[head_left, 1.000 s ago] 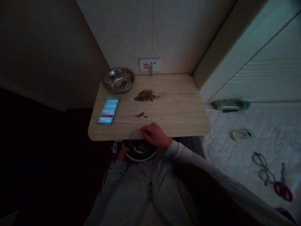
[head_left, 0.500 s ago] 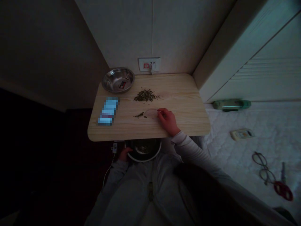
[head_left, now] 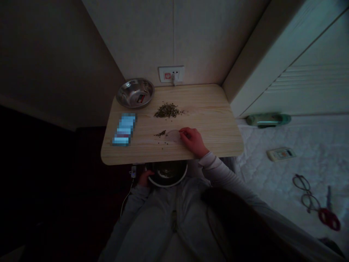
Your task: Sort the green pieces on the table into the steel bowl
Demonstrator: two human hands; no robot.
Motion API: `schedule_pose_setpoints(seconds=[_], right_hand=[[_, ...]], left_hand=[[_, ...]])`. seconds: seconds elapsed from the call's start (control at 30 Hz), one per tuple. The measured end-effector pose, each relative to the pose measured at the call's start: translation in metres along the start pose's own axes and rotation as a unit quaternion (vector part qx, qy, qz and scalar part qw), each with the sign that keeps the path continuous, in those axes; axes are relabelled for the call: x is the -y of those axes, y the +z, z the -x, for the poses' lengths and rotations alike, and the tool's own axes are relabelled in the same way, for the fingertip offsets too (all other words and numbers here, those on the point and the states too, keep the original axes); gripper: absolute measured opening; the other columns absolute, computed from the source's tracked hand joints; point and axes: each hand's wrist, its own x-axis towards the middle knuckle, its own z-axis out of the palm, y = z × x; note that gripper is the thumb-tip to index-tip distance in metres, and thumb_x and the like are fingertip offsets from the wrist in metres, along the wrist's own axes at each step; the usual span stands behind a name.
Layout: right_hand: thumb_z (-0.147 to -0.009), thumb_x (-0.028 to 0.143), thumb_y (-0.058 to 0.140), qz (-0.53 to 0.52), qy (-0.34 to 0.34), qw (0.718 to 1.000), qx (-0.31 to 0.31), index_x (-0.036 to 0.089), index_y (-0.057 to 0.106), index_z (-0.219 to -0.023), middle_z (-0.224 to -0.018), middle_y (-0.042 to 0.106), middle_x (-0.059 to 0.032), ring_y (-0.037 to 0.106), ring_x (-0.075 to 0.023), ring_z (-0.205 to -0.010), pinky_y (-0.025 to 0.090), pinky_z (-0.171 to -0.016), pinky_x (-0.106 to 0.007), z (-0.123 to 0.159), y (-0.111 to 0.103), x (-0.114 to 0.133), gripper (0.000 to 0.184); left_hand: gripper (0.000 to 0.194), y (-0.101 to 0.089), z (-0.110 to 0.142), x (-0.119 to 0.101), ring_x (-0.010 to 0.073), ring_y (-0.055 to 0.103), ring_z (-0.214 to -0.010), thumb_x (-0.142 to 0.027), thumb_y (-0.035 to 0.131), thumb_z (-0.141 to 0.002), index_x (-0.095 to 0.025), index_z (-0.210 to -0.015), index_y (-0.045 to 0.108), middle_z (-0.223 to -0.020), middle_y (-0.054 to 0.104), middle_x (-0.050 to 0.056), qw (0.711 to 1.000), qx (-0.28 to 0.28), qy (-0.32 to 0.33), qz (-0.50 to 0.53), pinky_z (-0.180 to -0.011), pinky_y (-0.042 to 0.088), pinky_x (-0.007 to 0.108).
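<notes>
My right hand pinches the edge of a clear, round, thin plastic piece just over the table top. Left of this piece lies a small cluster of dark greenish grains, with a few stray grains in front. A larger pile of the same grains is spread farther back. Below the table's front edge, my left hand grips the rim of a dark-inside bowl with a pale rim. Some grains show at its bottom; the table hides its far side.
On the wooden table, a shiny steel bowl stands back left, behind a phone. A wall socket is above. To the right, a bed holds a green bottle, remote, glasses and red-handled scissors.
My right hand has moved from over the bowl, up and right onto the table with the clear piece. A few loose grains now lie near the small cluster. My left hand stays on the bowl.
</notes>
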Motion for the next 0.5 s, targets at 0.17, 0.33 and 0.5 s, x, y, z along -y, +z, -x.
schedule_pose_setpoints(seconds=[0.17, 0.33, 0.5], right_hand=[[-0.074, 0.026, 0.043, 0.012, 0.003, 1.0, 0.004, 0.019, 0.056, -0.082, -0.062, 0.057, 0.0003, 0.05, -0.0126, -0.06, 0.036, -0.065, -0.026, 0.0, 0.0, 0.0, 0.017], [-0.075, 0.028, 0.042, 0.016, -0.014, 1.0, 0.013, 0.018, 0.055, -0.084, -0.064, 0.058, 0.0002, 0.05, -0.012, -0.059, 0.035, -0.066, -0.026, 0.0, 0.006, 0.004, 0.019], [-0.075, 0.027, 0.042, 0.022, -0.024, 0.999, 0.031, 0.019, 0.054, -0.087, -0.063, 0.058, 0.0009, 0.051, -0.0116, -0.058, 0.034, -0.069, -0.027, 0.0, 0.013, 0.009, 0.019]], left_hand=[[0.01, -0.001, -0.001, 0.0, 0.0155, 0.049, -0.048, -0.007, 0.053, -0.036, -0.016, -0.038, 0.054, -0.038, 0.051, -0.001, 1.0, -0.001, 0.022, 0.005, -0.056, 0.037, 0.03], [0.008, -0.004, -0.004, 0.003, 0.0137, 0.047, -0.046, -0.008, 0.053, -0.038, -0.016, -0.035, 0.053, -0.04, 0.053, 0.0, 1.0, -0.004, 0.023, -0.01, -0.053, 0.038, 0.029], [0.011, -0.003, -0.002, 0.001, 0.0134, 0.047, -0.045, -0.006, 0.053, -0.037, -0.017, -0.033, 0.052, -0.037, 0.052, -0.001, 1.0, -0.001, 0.027, -0.016, -0.053, 0.039, 0.029]])
